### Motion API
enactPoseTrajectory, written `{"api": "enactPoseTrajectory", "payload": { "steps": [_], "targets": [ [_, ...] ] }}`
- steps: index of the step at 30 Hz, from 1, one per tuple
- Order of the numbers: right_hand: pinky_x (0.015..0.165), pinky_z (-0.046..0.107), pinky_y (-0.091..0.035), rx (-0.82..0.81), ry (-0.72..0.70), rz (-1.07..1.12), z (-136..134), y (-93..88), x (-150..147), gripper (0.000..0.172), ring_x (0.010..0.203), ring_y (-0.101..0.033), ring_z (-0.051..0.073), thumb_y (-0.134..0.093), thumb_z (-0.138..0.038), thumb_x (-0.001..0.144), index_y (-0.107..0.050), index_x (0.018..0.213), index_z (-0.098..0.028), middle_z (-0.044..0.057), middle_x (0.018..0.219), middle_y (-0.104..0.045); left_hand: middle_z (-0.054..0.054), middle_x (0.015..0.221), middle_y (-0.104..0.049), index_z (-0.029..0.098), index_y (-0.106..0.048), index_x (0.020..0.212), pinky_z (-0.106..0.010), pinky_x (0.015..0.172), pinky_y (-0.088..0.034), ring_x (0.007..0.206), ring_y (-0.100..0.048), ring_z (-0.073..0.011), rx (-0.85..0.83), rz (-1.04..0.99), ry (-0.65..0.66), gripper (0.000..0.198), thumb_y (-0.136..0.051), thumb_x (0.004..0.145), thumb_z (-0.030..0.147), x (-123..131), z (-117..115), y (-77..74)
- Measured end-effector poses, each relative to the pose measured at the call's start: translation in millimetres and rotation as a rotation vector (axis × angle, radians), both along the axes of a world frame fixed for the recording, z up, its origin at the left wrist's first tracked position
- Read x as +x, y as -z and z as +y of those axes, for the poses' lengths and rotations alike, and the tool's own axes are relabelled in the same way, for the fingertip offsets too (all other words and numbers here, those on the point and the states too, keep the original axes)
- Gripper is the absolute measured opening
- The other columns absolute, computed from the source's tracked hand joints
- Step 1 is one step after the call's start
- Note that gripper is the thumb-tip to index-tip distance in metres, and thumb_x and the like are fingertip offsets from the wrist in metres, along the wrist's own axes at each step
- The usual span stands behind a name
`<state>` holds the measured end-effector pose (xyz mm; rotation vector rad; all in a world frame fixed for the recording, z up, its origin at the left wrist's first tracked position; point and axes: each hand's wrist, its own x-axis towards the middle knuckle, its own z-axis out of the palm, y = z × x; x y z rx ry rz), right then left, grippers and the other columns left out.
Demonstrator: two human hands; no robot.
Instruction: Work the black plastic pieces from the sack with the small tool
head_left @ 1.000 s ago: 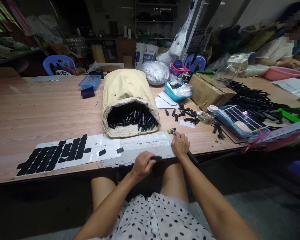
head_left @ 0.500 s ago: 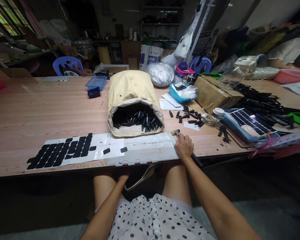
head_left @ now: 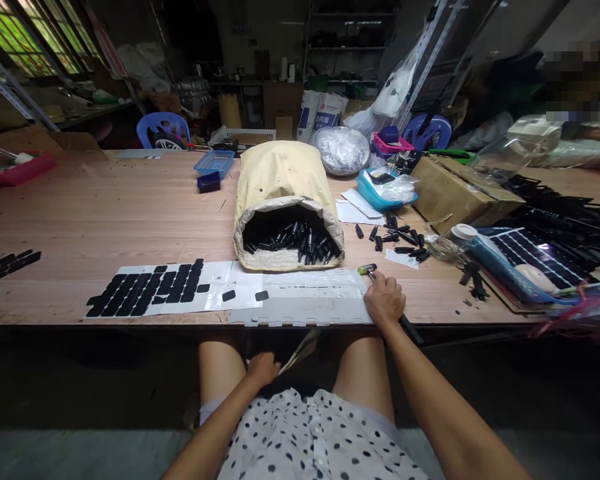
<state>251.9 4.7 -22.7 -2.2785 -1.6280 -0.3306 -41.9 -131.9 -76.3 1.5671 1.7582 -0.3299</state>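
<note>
At the table's front edge my right hand (head_left: 385,298) is closed around a small hammer (head_left: 367,269). Its yellowish head sticks out past my fingers, and its black handle shows behind my wrist. Below the table, over my lap, my left hand (head_left: 264,368) is curled closed beside the pale edge of an open bag (head_left: 300,352); what its fingers hold, if anything, is hidden. A grey-white strip board (head_left: 300,315) lies along the edge, left of the hammer. Behind it a cream sack (head_left: 285,173) lies with its mouth towards me, full of black tapered pieces (head_left: 307,240).
Black rounded patches (head_left: 130,290) lie in rows on white sheets at left. Loose black pieces (head_left: 405,237) are scattered right of the sack. Farther right stand a cardboard box (head_left: 460,190) and a blue tray (head_left: 510,273). A blue basket (head_left: 215,162) sits behind.
My left hand has come out from beneath the table edge, back towards my body. My right hand keeps its grip on the hammer. The view has swung slightly left.
</note>
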Motion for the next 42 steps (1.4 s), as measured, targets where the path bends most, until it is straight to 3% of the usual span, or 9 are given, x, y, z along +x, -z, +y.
{"api": "enactPoseTrajectory", "payload": {
  "steps": [5, 9, 14, 19, 23, 27, 35, 39, 42],
  "targets": [
    [0.066, 0.031, -0.028, 0.012, 0.003, -0.012, -0.7, -0.2, -0.6, 0.033, 0.088, -0.051, 0.024, -0.051, -0.020, 0.091, -0.069, 0.119, -0.020, 0.011, 0.096, -0.058, -0.017, 0.127, -0.071, 0.018, -0.069, 0.125, -0.043, 0.104, -0.049, 0.124, -0.065, -0.0307, -0.047, -0.005, 0.263, 0.038, -0.046, 0.094, 0.018, 16.9, -24.5, -28.4],
    [0.066, 0.030, -0.028, 0.005, -0.001, -0.026, -2.1, -0.4, -0.8, 0.032, 0.088, -0.051, 0.024, -0.053, -0.020, 0.091, -0.069, 0.118, -0.019, 0.011, 0.094, -0.057, -0.011, 0.119, -0.075, 0.024, -0.073, 0.118, -0.037, 0.095, -0.053, 0.112, -0.070, -0.0284, 0.065, -0.145, 0.349, 0.033, -0.056, 0.090, 0.027, 15.5, -13.0, -65.0],
    [0.066, 0.030, -0.027, -0.013, 0.011, -0.031, -3.6, -1.5, -2.0, 0.034, 0.088, -0.052, 0.024, -0.051, -0.019, 0.092, -0.068, 0.121, -0.019, 0.011, 0.096, -0.058, -0.003, 0.099, -0.078, 0.025, -0.075, 0.112, -0.027, 0.080, -0.053, 0.087, -0.070, -0.0190, 0.311, -0.490, 0.227, 0.032, -0.055, 0.093, 0.041, -7.9, 68.4, -115.1],
    [0.066, 0.031, -0.028, -0.008, 0.009, -0.031, -3.9, -1.9, -2.7, 0.034, 0.088, -0.052, 0.024, -0.051, -0.019, 0.091, -0.069, 0.120, -0.020, 0.011, 0.094, -0.058, -0.009, 0.111, -0.074, 0.021, -0.067, 0.128, -0.031, 0.087, -0.052, 0.102, -0.068, -0.0230, 0.639, -0.113, -0.111, 0.037, -0.049, 0.096, 0.027, -24.9, 175.8, -136.3],
    [0.066, 0.031, -0.029, -0.015, -0.002, -0.007, -4.8, -3.2, -3.3, 0.033, 0.089, -0.051, 0.025, -0.052, -0.019, 0.090, -0.067, 0.120, -0.020, 0.011, 0.095, -0.057, -0.014, 0.125, -0.070, 0.019, -0.070, 0.118, -0.033, 0.091, -0.051, 0.114, -0.066, -0.0269, 0.641, 0.111, -0.192, 0.035, -0.042, 0.099, 0.028, -28.9, 213.8, -132.8],
    [0.067, 0.032, -0.031, -0.037, 0.002, 0.006, -6.2, -5.1, -4.8, 0.035, 0.091, -0.051, 0.026, -0.051, -0.019, 0.090, -0.067, 0.121, -0.020, 0.011, 0.097, -0.057, -0.015, 0.120, -0.072, 0.020, -0.070, 0.112, -0.036, 0.089, -0.052, 0.110, -0.068, -0.0288, 0.603, 0.163, -0.201, 0.037, -0.036, 0.100, 0.027, -30.2, 213.9, -126.9],
    [0.069, 0.032, -0.032, -0.040, 0.016, 0.019, -5.0, -6.3, -6.9, 0.036, 0.094, -0.052, 0.026, -0.048, -0.019, 0.091, -0.067, 0.122, -0.019, 0.012, 0.099, -0.057, -0.012, 0.119, -0.069, 0.023, -0.062, 0.118, -0.036, 0.085, -0.051, 0.108, -0.066, -0.0282, 0.568, 0.160, -0.181, 0.030, -0.052, 0.090, 0.017, -35.7, 196.9, -134.4],
    [0.070, 0.033, -0.032, -0.048, 0.012, 0.025, -4.6, -7.5, -9.0, 0.035, 0.095, -0.052, 0.027, -0.048, -0.020, 0.091, -0.065, 0.122, -0.019, 0.013, 0.101, -0.058, -0.005, 0.109, -0.070, 0.023, -0.060, 0.118, -0.032, 0.085, -0.050, 0.101, -0.064, -0.0224, 0.801, -0.063, -0.190, 0.032, -0.060, 0.086, 0.019, -22.8, 175.6, -133.7],
    [0.071, 0.033, -0.033, -0.066, 0.019, 0.022, -3.9, -8.8, -10.4, 0.036, 0.096, -0.052, 0.026, -0.047, -0.019, 0.092, -0.064, 0.124, -0.019, 0.013, 0.103, -0.058, -0.003, 0.098, -0.071, 0.023, -0.067, 0.099, -0.032, 0.085, -0.050, 0.096, -0.061, -0.0210, 0.834, -0.306, -0.008, 0.016, -0.064, 0.084, 0.020, 10.6, 156.2, -123.8]
  ]
}}
